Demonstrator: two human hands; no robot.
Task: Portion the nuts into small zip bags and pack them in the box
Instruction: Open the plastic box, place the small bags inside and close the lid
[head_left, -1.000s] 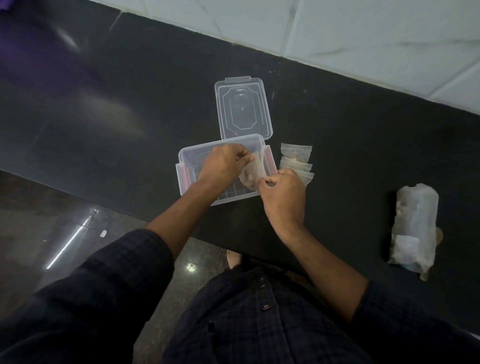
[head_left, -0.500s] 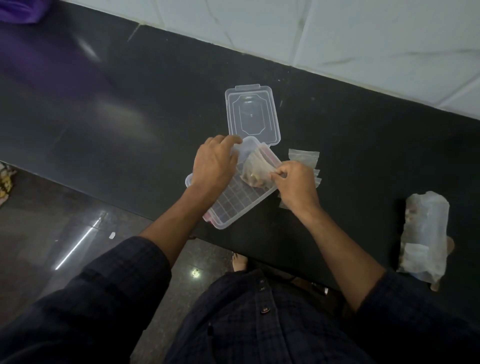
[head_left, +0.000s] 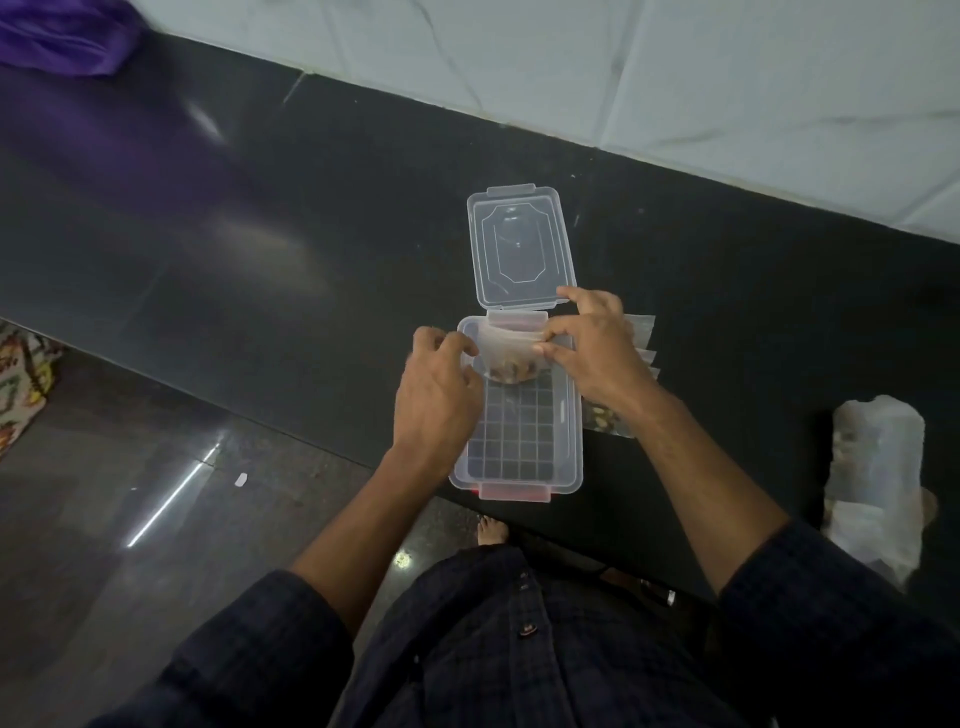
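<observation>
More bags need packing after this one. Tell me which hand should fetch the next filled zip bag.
Right. The right hand sits directly beside the small clear zip bags of nuts lying right of the clear plastic box; the left hand is across the box.

The box (head_left: 519, 441) and its lid (head_left: 519, 244) are clear, smooth plastic with a gridded floor. The zip bag (head_left: 511, 353) is thin, filmy plastic. The dark counter (head_left: 260, 234) is polished, glossy stone.

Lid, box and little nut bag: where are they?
Lid (head_left: 521, 244), head view, middle of the flat panel.
Box (head_left: 522, 441), head view, grid floor.
Bag (head_left: 511, 351), head view, clear front above the nuts.
</observation>
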